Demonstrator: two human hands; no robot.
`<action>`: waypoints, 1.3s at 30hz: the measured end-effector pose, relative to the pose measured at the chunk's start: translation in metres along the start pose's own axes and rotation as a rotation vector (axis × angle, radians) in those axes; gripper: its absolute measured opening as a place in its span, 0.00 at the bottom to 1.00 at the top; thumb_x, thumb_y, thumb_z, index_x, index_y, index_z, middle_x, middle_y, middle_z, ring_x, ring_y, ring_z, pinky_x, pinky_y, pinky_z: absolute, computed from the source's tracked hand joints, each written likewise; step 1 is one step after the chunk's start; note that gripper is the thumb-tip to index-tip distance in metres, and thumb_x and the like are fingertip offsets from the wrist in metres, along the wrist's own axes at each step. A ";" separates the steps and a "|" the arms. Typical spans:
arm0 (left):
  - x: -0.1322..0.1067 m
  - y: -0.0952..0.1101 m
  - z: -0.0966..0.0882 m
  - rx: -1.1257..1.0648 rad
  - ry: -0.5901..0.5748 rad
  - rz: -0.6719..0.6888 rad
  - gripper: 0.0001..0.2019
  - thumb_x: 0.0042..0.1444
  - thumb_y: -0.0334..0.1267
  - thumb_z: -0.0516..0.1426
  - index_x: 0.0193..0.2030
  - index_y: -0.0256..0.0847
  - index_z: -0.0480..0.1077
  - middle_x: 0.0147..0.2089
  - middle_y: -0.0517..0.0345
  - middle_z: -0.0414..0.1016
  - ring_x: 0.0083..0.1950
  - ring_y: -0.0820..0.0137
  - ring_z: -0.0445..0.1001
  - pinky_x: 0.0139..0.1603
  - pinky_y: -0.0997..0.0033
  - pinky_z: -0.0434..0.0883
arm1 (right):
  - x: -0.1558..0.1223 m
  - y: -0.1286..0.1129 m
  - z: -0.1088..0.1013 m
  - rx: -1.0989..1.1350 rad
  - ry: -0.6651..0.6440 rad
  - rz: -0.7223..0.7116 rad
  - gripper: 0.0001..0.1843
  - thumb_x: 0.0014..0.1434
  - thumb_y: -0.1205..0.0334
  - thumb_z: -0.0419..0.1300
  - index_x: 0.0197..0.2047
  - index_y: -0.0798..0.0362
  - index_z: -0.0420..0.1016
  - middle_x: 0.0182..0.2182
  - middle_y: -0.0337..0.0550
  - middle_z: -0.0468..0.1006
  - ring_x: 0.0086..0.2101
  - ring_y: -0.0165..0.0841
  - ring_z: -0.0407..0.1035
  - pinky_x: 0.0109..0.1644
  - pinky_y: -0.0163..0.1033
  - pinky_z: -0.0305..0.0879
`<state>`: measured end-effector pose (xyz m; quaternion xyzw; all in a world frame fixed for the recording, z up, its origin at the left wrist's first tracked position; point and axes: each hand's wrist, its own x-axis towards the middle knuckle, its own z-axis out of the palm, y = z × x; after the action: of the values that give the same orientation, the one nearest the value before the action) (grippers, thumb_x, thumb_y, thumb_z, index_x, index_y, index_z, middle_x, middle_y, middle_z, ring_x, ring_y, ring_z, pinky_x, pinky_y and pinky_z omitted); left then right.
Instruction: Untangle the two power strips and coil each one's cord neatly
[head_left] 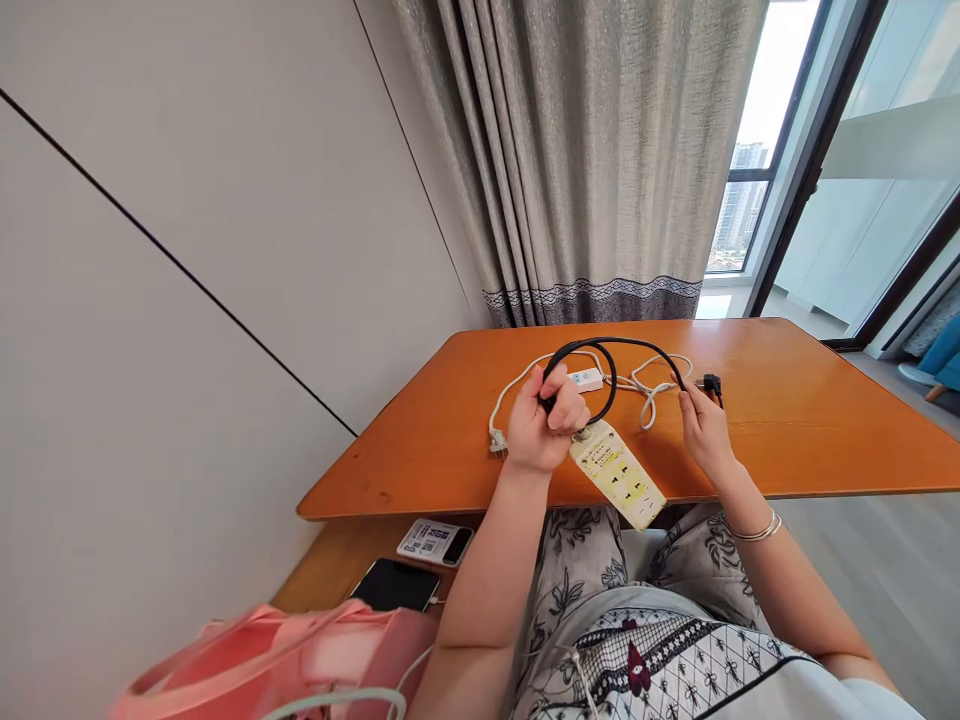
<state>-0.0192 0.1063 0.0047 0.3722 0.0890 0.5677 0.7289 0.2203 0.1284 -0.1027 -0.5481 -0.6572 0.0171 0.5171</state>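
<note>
My left hand (544, 425) is closed around coiled loops of a black power cord (624, 341), raised over the front part of the table. From below that hand hangs a yellowed white power strip (619, 475), tilted down past the table's front edge. My right hand (706, 430) pinches the same cord farther along. The cord arches between both hands. Just beyond the right fingers is the black plug (712, 384). Behind the hands, a smaller white power strip (586, 380) lies on the table with its white cable (649, 405) loosely looped; its white plug (498, 441) is left of my left hand.
The orange-brown wooden table (810, 420) spans the front. Lower left, a black phone (396, 584) and a white printed box (435, 540) lie on a lower wooden surface. A pink bag (300, 660) stands nearer me. Behind are a grey curtain (600, 150) and a wall (225, 200).
</note>
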 end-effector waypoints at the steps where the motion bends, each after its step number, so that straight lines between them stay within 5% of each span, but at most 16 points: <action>1: 0.000 -0.002 0.000 0.040 -0.020 0.010 0.24 0.71 0.48 0.43 0.23 0.43 0.46 0.13 0.70 0.45 0.14 0.77 0.40 0.17 0.78 0.49 | -0.002 -0.006 -0.002 -0.057 0.002 -0.009 0.28 0.71 0.51 0.43 0.63 0.55 0.73 0.47 0.54 0.82 0.42 0.40 0.76 0.45 0.43 0.70; 6: 0.001 -0.013 -0.006 0.246 -0.073 0.217 0.26 0.60 0.54 0.60 0.23 0.41 0.51 0.15 0.66 0.63 0.15 0.80 0.48 0.18 0.78 0.51 | -0.015 -0.046 -0.020 -0.395 -0.133 -0.182 0.22 0.71 0.58 0.49 0.61 0.50 0.76 0.32 0.45 0.81 0.27 0.33 0.73 0.29 0.36 0.58; 11: 0.006 -0.021 -0.010 0.356 -0.012 0.315 0.27 0.55 0.59 0.61 0.24 0.41 0.54 0.20 0.59 0.74 0.15 0.80 0.50 0.17 0.77 0.47 | -0.028 -0.078 -0.035 -0.402 -0.067 -0.432 0.18 0.71 0.61 0.50 0.52 0.55 0.81 0.26 0.42 0.77 0.25 0.28 0.70 0.29 0.35 0.56; 17: 0.005 -0.024 -0.009 0.398 -0.005 0.323 0.28 0.53 0.62 0.62 0.23 0.41 0.56 0.21 0.57 0.76 0.14 0.80 0.54 0.16 0.76 0.49 | -0.032 -0.106 -0.043 -0.255 -0.072 -0.571 0.14 0.70 0.63 0.53 0.46 0.56 0.80 0.25 0.40 0.74 0.24 0.27 0.66 0.30 0.33 0.58; 28: -0.005 -0.029 -0.007 0.566 -0.094 0.244 0.28 0.57 0.66 0.56 0.24 0.41 0.63 0.25 0.53 0.77 0.27 0.67 0.75 0.31 0.67 0.74 | -0.017 -0.132 -0.039 -0.093 0.048 -0.718 0.09 0.68 0.64 0.57 0.42 0.56 0.79 0.23 0.37 0.70 0.24 0.26 0.62 0.29 0.32 0.58; 31: -0.007 -0.030 -0.005 0.592 -0.142 0.223 0.27 0.57 0.66 0.56 0.26 0.40 0.65 0.24 0.55 0.74 0.23 0.70 0.71 0.26 0.70 0.71 | -0.006 -0.137 -0.038 -0.082 0.103 -0.750 0.09 0.68 0.62 0.59 0.43 0.56 0.80 0.25 0.39 0.73 0.25 0.27 0.64 0.30 0.32 0.60; 34: -0.009 -0.032 -0.002 0.551 -0.163 0.172 0.25 0.57 0.63 0.58 0.30 0.40 0.67 0.20 0.62 0.67 0.16 0.77 0.61 0.15 0.75 0.57 | 0.008 -0.140 -0.042 -0.113 0.128 -0.721 0.11 0.67 0.57 0.60 0.46 0.53 0.81 0.31 0.42 0.77 0.29 0.28 0.69 0.33 0.33 0.65; 39: -0.011 -0.031 -0.004 0.439 -0.202 0.080 0.24 0.57 0.61 0.60 0.28 0.41 0.61 0.15 0.70 0.54 0.14 0.81 0.47 0.15 0.78 0.44 | 0.032 -0.133 -0.053 -0.196 -0.058 -0.573 0.17 0.66 0.56 0.61 0.57 0.46 0.78 0.45 0.47 0.78 0.34 0.30 0.73 0.37 0.35 0.70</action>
<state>-0.0017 0.0961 -0.0209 0.5797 0.1221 0.5230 0.6127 0.1684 0.0700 0.0208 -0.3870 -0.7980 -0.1774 0.4265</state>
